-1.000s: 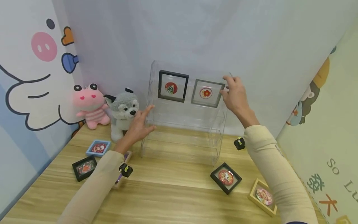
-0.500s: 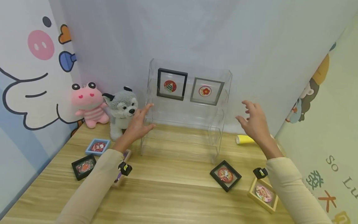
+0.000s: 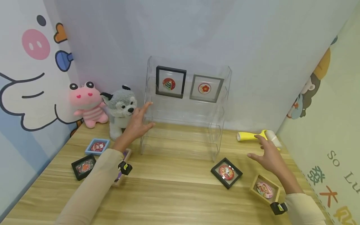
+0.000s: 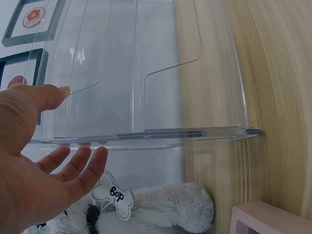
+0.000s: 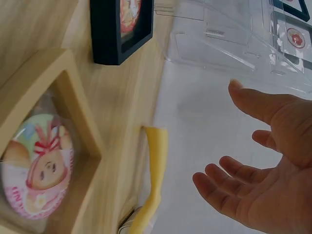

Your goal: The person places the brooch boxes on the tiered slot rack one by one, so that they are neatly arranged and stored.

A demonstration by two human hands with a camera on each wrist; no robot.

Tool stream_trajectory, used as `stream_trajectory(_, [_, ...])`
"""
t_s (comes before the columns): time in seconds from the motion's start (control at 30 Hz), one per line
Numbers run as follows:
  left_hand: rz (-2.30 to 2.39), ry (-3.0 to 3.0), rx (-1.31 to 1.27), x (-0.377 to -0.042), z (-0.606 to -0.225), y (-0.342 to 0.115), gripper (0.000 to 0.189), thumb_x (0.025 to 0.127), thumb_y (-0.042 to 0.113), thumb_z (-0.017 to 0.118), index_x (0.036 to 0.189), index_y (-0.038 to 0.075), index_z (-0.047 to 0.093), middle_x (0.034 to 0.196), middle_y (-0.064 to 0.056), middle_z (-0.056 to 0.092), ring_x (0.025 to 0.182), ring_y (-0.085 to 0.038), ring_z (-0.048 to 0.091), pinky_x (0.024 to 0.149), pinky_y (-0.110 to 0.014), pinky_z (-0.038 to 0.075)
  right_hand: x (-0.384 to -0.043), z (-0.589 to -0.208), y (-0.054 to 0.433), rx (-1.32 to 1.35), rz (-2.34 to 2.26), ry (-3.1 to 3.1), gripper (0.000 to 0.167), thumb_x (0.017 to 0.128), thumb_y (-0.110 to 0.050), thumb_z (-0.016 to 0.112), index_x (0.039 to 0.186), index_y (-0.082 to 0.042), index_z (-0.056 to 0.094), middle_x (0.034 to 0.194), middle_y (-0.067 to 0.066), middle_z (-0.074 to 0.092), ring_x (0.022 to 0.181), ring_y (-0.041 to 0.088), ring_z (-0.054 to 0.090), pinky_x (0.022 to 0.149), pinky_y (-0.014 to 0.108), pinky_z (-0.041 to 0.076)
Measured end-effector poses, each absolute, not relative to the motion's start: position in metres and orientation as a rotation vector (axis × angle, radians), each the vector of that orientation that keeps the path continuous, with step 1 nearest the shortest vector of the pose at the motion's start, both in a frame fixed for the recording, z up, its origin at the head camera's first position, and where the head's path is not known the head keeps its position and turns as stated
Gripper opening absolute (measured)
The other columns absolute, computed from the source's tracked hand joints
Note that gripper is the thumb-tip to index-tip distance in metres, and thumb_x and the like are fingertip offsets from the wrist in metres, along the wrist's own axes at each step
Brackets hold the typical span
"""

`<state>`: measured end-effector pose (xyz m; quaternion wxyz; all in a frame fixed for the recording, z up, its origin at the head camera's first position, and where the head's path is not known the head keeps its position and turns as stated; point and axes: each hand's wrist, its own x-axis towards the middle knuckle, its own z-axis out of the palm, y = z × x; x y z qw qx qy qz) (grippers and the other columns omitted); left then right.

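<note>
A clear acrylic tiered rack (image 3: 182, 112) stands on the table. Its top tier carries a black frame with a tree badge (image 3: 169, 83) and a grey frame with a flower badge (image 3: 204, 88). My left hand (image 3: 137, 125) is at the rack's left side, thumb and fingers spread; in the left wrist view they lie on either side of the clear side panel (image 4: 146, 136), and whether they touch it I cannot tell. My right hand (image 3: 268, 156) holds nothing, fingers loosely bent, over the table between a yellow-handled lint roller (image 3: 248, 136) and a yellow frame (image 3: 264, 189).
A black frame (image 3: 226, 172) lies front right of the rack. At left are a blue frame (image 3: 97, 146), another black frame (image 3: 83, 167) and a pink frame (image 4: 268, 222), partly hidden by my arm. A pink plush (image 3: 89, 106) and a grey husky plush (image 3: 119, 109) sit behind.
My right hand has left the grey frame's right edge and come down to the right, towards the table. The lint roller has come into view. My left hand stays beside the rack.
</note>
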<state>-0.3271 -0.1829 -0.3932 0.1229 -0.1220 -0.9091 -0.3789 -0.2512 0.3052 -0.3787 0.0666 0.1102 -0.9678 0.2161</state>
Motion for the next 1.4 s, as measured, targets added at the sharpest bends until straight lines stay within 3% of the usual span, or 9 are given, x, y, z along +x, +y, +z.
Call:
stream_trajectory(0.3, [-1.103, -2.64, -0.358, -0.327, -0.395, -0.183, 0.083, 0.09, 0.013, 0.074, 0.156, 0.024, 0.026, 0.131, -0.031, 0.041, 0.097, -0.037, 0.05, 0.081, -0.054, 0.045, -0.233, -0.411, 0.339, 0.345, 0.693, -3.037, 0.095, 0.082, -0.027, 0.083, 0.15, 0.007, 0.027, 0.135, 0.044, 0.046, 0.113, 0.06, 0.054, 0.085, 0.066, 0.049])
stream_trajectory(0.53, [-1.097, -2.634, -0.368, -0.328, -0.394, -0.183, 0.084, 0.09, 0.012, 0.074, 0.156, 0.024, 0.025, 0.128, -0.03, 0.042, 0.094, -0.034, 0.047, 0.078, -0.052, 0.044, -0.221, -0.428, 0.36, 0.468, 0.718, -3.152, 0.089, 0.078, -0.026, 0.086, 0.144, 0.011, 0.038, 0.129, 0.048, 0.048, 0.109, 0.066, 0.052, 0.08, 0.067, 0.05])
stream_trajectory(0.87, [-1.1, -2.638, -0.363, -0.329, -0.394, -0.183, 0.084, 0.09, 0.014, 0.074, 0.157, 0.024, 0.024, 0.127, -0.03, 0.041, 0.086, -0.031, 0.044, 0.073, -0.049, 0.042, -0.214, -0.444, 0.375, 0.61, 0.854, -3.161, 0.094, 0.071, -0.023, 0.09, 0.14, 0.015, 0.038, 0.134, 0.047, 0.044, 0.115, 0.065, 0.05, 0.087, 0.069, 0.047])
stream_trajectory(1.03, [-1.116, -2.651, -0.346, -0.33, -0.393, -0.183, 0.084, 0.091, 0.014, 0.073, 0.157, 0.026, 0.023, 0.13, -0.029, 0.04, 0.093, -0.034, 0.048, 0.076, -0.05, 0.044, -0.211, -0.446, 0.379, 0.631, 0.813, -3.185, 0.097, 0.07, -0.025, 0.091, 0.14, 0.015, 0.039, 0.132, 0.049, 0.044, 0.114, 0.066, 0.049, 0.088, 0.071, 0.045])
stream_trajectory(1.27, [-1.139, -2.673, -0.323, -0.33, -0.392, -0.184, 0.084, 0.091, 0.014, 0.073, 0.158, 0.028, 0.022, 0.133, -0.029, 0.039, 0.099, -0.037, 0.049, 0.079, -0.052, 0.045, -0.211, -0.447, 0.382, 0.532, 0.632, -3.237, 0.085, 0.07, -0.028, 0.091, 0.128, 0.019, 0.051, 0.122, 0.041, 0.051, 0.111, 0.056, 0.051, 0.089, 0.068, 0.045])
stream_trajectory(1.4, [-1.155, -2.67, -0.33, -0.329, -0.393, -0.184, 0.084, 0.091, 0.014, 0.072, 0.157, 0.028, 0.023, 0.134, -0.029, 0.038, 0.1, -0.038, 0.049, 0.079, -0.053, 0.045, -0.213, -0.447, 0.383, 0.51, 0.623, -3.245, 0.084, 0.072, -0.028, 0.09, 0.129, 0.02, 0.05, 0.123, 0.043, 0.049, 0.113, 0.059, 0.049, 0.089, 0.069, 0.043])
